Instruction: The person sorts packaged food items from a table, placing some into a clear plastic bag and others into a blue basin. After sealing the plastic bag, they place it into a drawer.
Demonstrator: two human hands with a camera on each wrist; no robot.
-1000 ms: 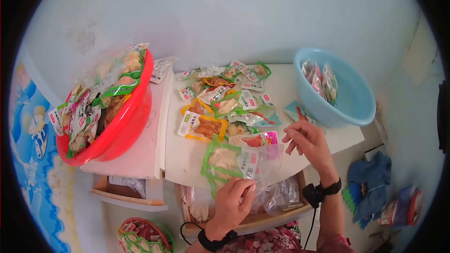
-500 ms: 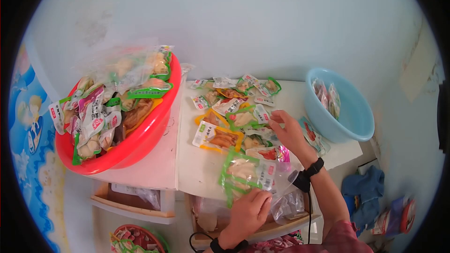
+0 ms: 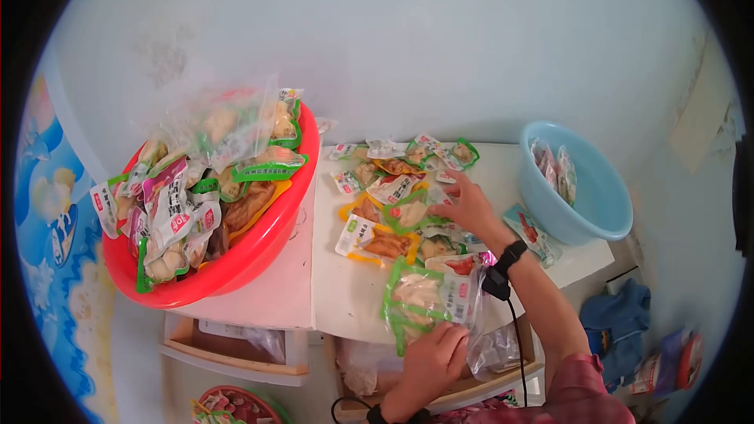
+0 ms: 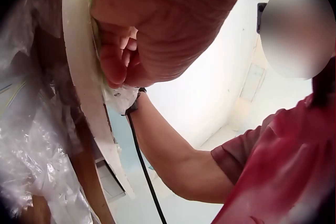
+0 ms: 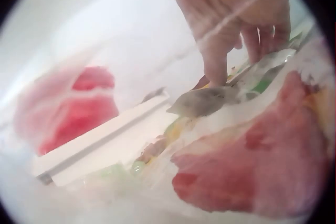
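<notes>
My left hand (image 3: 434,367) pinches the near edge of a clear plastic bag (image 3: 476,308). Inside the bag lie green-edged snack packets (image 3: 416,292), over the table's front edge. In the left wrist view, the thumb and fingers (image 4: 113,69) close on the bag's edge. My right hand (image 3: 477,212) reaches over the pile, thumb and fingers spread above a green-edged packet (image 3: 410,213). The right wrist view has its thumb (image 5: 214,69) down at a silvery packet (image 5: 197,102). A yellow-edged packet (image 3: 375,241) sits left of that hand.
A red basin (image 3: 294,224) heaped with packets stands at the left. A light blue basin (image 3: 609,196) with several packets is at the right, a packet (image 3: 532,234) beside it. Open drawers (image 3: 236,353) jut out below the tabletop (image 3: 345,298).
My right hand has moved left and away from me, from above the bag to the packet pile. The left hand keeps its grip on the bag. The head view has shifted.
</notes>
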